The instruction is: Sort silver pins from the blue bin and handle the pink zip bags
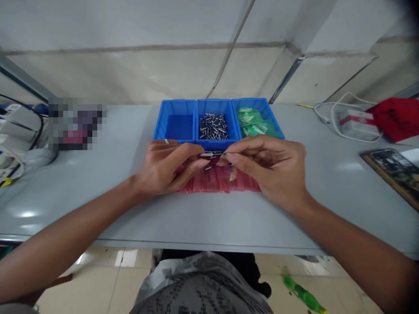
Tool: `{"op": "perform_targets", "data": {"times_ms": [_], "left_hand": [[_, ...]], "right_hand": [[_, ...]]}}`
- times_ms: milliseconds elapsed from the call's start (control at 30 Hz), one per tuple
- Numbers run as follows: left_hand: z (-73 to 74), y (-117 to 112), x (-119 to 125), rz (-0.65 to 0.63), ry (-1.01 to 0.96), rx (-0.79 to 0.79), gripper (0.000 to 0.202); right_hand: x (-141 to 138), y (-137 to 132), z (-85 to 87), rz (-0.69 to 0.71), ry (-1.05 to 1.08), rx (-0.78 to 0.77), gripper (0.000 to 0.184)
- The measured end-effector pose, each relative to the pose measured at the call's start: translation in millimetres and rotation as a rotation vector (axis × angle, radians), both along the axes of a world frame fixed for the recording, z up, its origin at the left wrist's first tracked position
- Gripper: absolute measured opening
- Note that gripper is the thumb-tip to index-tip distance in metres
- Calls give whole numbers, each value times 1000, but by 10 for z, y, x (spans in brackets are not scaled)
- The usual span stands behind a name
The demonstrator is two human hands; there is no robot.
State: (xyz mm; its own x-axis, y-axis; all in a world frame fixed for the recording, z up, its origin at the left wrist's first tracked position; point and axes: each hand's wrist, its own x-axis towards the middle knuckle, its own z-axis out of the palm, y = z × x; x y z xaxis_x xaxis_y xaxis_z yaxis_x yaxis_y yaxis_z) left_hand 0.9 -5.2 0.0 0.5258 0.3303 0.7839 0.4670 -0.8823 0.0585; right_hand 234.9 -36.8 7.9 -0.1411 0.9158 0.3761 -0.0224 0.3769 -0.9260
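A slim silvery metal pin [211, 155] spans the gap between my two hands. The thumb and index finger of my left hand [170, 168] are closed at its left end. At the other end, my right hand [271, 165] pinches it between thumb and fingertips. Red plastic bags [211, 181] lie in a row under my hands, partly hidden by them. Just beyond, the middle blue bin [218, 104] holds a heap of small metal pins [213, 126]. Green plastic bags [255, 122] fill part of the right blue bin [274, 117].
The left blue bin [178, 107] shows its bare floor. A white box [358, 123] with cables, a red cloth-like item [396, 117] and a dark phone-like device [393, 168] lie at the right. White appliances and cords [19, 131] crowd the left. A green bottle [303, 294] is on the floor.
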Motion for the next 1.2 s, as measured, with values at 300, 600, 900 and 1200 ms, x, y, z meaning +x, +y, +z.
{"op": "perform_targets", "data": {"times_ms": [300,600,900,1200], "left_hand": [[-2,21,2,-6,-11,28,7],[4,0,-3,3,0,-9,13],[1,4,-13,-29,-10,-31,26],[10,-28,-2,45,16,-24,7]], "right_hand": [[-8,-17,-25,-8,-19,-18,7],[-8,-24,-12,-4,-17,-16,6],[12,-5,18,-9,-42,-4,6],[73,184,-64,-106,-81,66,29]]}}
